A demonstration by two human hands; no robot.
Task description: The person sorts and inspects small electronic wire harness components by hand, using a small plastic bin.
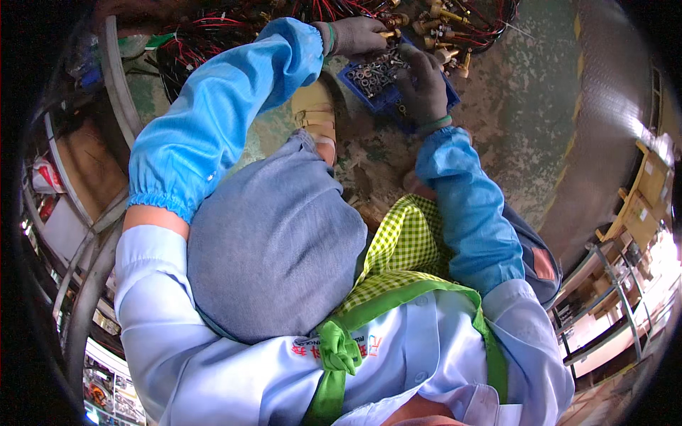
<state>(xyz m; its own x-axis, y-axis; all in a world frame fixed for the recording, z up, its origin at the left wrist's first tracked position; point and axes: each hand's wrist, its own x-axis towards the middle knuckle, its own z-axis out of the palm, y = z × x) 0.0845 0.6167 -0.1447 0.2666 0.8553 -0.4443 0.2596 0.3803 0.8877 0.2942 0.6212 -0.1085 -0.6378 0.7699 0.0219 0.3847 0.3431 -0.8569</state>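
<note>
Tray [383,101] beneath bent-fingered right hand [427,89]

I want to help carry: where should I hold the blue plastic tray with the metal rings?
Probably by the near-left rim of the blue plastic tray, from that side: its straight edge looks uncovered, while the grey-gloved right hand covers part of the right side. Keep it level: loose silvery metal rings lie inside.

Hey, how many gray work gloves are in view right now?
2: one glove on the left hand, near the top; the other on the right hand, over the blue tray. More could be hidden in the clutter.
</note>
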